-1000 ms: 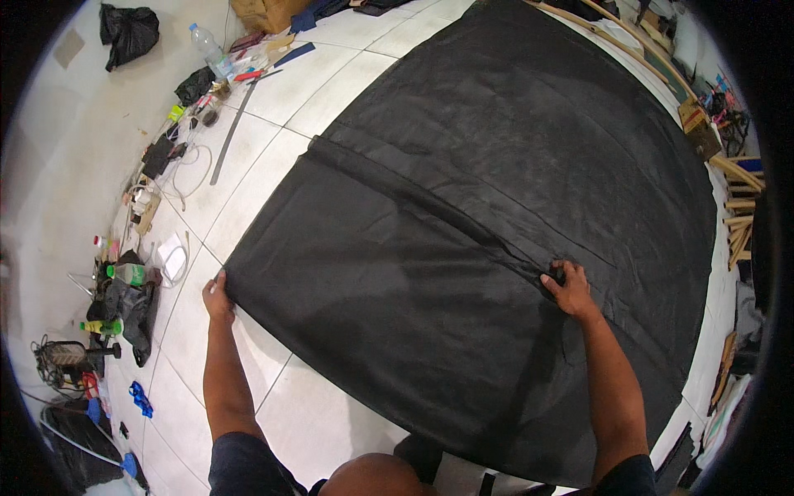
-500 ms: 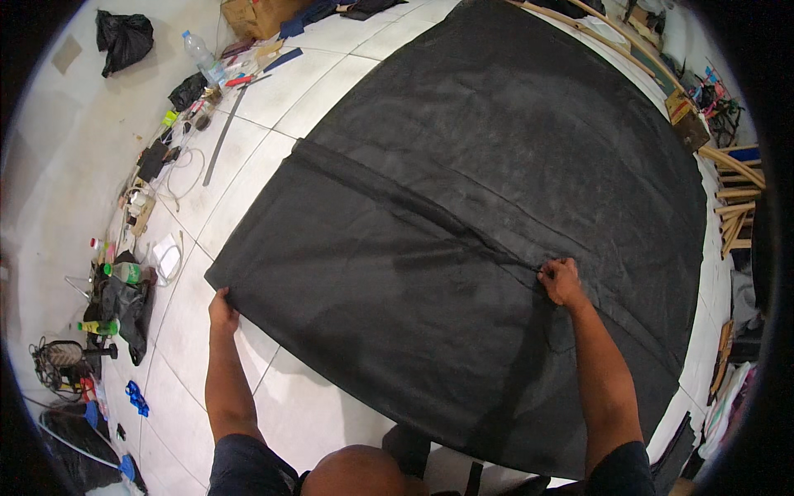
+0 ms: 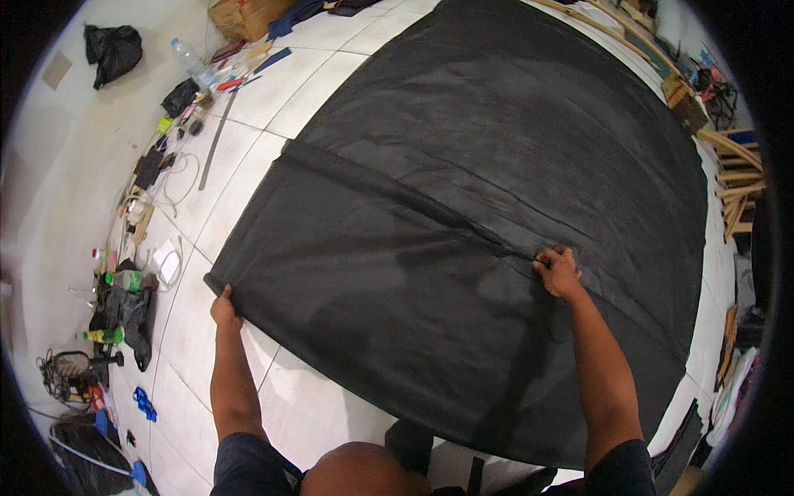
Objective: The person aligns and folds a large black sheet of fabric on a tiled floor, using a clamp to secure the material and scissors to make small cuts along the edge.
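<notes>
A large sheet of black fabric (image 3: 397, 306) is spread over the tiled floor, with a folded layer whose raised edge runs diagonally across its middle. At the near left corner my left hand (image 3: 225, 307) grips the fabric's edge, thumb on top and the other fingers hidden beneath. My right hand (image 3: 558, 271) is closed in a pinch on the fabric at the fold line, right of centre. Creases run from that pinch along the fold toward the far left.
White floor tiles (image 3: 240, 178) show along the left. There lie a metal ruler (image 3: 217, 140), cables, plastic bottles (image 3: 124, 281), a black bag (image 3: 112, 54) and a small fan (image 3: 70, 364). A cardboard box (image 3: 240, 18) stands far left; rattan-like poles (image 3: 732, 194) are stacked at right.
Both hands keep their grip in nearly the same places. My right hand has shifted slightly up and left along the fold. The whole view has tilted a little.
</notes>
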